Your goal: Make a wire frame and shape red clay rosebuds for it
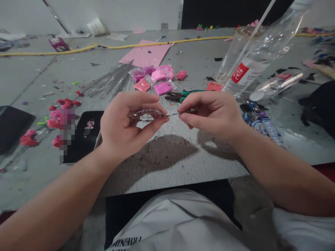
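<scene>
Pinching thin, silvery twisted wire (172, 114), the left hand (128, 122) and right hand (213, 113) faced each other — probably to steady it.

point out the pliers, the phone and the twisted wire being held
pliers (186, 93): head view, on the green handle
phone (85, 139): head view, on the dark screen
twisted wire (150, 112): head view, on its looped part

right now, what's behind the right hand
Behind the right hand, green-handled pliers and an orange piece partly show. The hand covers some of the pliers; anything else there cannot be seen.
</scene>
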Demonstrator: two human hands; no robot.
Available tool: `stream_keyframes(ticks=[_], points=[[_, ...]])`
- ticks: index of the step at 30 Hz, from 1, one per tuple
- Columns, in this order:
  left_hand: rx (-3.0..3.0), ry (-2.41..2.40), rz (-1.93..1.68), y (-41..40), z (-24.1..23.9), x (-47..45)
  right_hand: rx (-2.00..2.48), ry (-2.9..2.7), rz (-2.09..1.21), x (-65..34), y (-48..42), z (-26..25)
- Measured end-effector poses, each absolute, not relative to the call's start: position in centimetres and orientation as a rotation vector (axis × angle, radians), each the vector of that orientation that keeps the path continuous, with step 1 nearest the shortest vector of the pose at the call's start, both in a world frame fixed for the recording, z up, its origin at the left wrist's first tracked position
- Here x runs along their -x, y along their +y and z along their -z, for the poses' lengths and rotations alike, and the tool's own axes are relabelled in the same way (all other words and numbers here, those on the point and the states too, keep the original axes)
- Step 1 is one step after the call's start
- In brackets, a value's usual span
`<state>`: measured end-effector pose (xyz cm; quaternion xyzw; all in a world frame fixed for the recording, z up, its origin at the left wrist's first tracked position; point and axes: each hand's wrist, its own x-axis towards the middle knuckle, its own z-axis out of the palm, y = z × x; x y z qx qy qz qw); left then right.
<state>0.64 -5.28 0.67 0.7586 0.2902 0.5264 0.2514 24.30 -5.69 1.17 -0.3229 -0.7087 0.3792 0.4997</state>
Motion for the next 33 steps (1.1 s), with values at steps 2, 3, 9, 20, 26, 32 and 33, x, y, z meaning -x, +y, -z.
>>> stream_keyframes(ticks=[2,3,9,20,26,32,33], points=[[-2.015,0.727,-1.449,-5.2,-0.6,-0.7,0.755,-1.788,-0.681,-24.3,-5.8,-1.1],[-2.003,0.729,-1.436,-5.2,-0.6,-0.8,0.744,-1.822,-0.584,-24.3,-5.8,-1.1],[-1.584,0.704,-1.250,-4.4,-1.2,-1.2,0.757,-1.895,-0.151,-24.4,-6.0,-1.2],[-1.007,0.836,-0.904,-3.6,-1.5,-1.5,0.665,-2.061,0.023,-24.8,-5.4,-0.7],[-1.002,0.865,-0.803,-3.1,-1.2,-1.2,0.672,-2.239,0.001,-26.1,-5.1,-1.1],[-1.001,0.854,-0.733,-2.7,-1.0,-1.1,0.667,-2.314,0.052,-26.3,-5.1,-1.4],[-0.997,0.854,-0.734,-2.8,-1.1,-1.1,0.669,-2.304,0.063,-26.2,-5.1,-1.3]])
